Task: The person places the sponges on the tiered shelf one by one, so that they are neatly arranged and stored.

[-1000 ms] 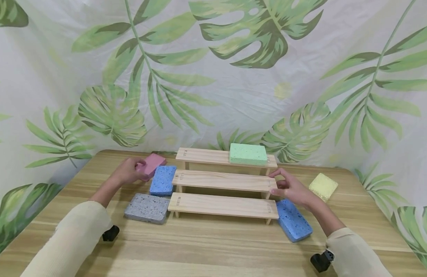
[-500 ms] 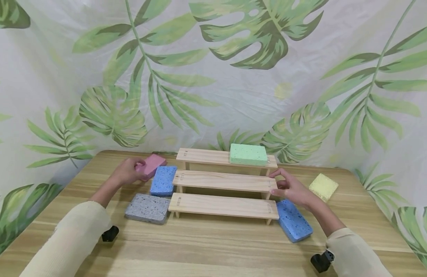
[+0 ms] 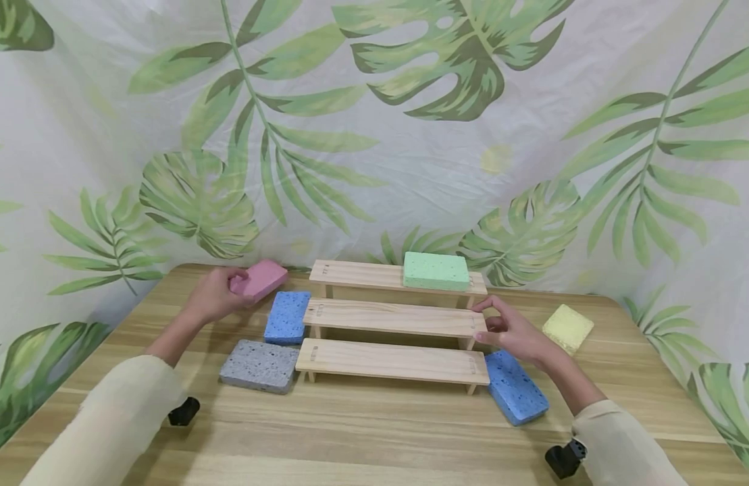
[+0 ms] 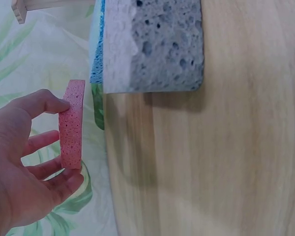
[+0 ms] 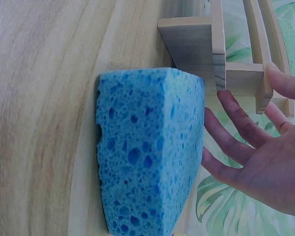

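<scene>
My left hand [image 3: 215,295] pinches a pink sponge [image 3: 261,279] by its near end at the back left; in the left wrist view, the sponge [image 4: 72,128] stands off the tabletop between thumb and fingers. On the right, my other hand [image 3: 512,329] grips the right end of the middle step of a three-step wooden stand [image 3: 392,317]. Thumb and index finger sit at that step's end [image 5: 264,96] in the right wrist view, the other fingers spread below. A green sponge [image 3: 435,271] lies on the top step's right part.
Left of the stand lie a blue sponge [image 3: 287,317] and a grey sponge [image 3: 259,365]. Another blue sponge [image 3: 517,387] lies by its front right corner, with a yellow sponge [image 3: 567,327] farther right. A leaf-patterned cloth [image 3: 410,169] hangs behind the table [image 3: 350,439].
The left hand has shifted slightly left and up with the pink sponge, moving it away from the blue one. My right hand and the stand have stayed in place.
</scene>
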Demonstrator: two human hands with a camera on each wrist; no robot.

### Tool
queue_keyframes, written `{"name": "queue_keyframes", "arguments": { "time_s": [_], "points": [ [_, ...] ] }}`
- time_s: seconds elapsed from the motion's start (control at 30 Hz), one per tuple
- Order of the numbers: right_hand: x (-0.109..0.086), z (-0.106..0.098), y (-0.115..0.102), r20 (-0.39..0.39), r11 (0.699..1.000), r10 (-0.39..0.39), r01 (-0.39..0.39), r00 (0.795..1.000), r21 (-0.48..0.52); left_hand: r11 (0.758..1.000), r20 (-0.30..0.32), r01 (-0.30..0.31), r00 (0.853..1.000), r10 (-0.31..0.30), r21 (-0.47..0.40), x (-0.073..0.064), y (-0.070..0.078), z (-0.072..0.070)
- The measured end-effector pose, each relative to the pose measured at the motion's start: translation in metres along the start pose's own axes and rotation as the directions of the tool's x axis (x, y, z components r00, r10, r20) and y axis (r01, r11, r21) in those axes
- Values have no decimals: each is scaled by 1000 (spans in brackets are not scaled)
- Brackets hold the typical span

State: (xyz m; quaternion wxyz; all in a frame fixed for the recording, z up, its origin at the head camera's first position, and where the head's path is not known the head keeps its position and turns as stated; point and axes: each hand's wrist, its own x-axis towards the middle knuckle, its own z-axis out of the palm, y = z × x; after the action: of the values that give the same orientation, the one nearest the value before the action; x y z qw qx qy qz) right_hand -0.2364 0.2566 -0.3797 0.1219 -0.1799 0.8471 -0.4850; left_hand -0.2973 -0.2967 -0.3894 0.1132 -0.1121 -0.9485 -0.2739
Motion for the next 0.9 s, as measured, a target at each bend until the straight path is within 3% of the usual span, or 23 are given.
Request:
{"name": "queue_keyframes", "arguments": {
  "time_s": [0.43,0.9],
  "points": [
    [1,0,0,-5,1000,11,-11,1000,2,999,-38,-32,999,32,-4,-4,15,-10],
    [1,-1,-2,-12,1000,12,-13,1000,-12,997,-34,-69,997,68,-31,-12,37,-20]
  ]
}}
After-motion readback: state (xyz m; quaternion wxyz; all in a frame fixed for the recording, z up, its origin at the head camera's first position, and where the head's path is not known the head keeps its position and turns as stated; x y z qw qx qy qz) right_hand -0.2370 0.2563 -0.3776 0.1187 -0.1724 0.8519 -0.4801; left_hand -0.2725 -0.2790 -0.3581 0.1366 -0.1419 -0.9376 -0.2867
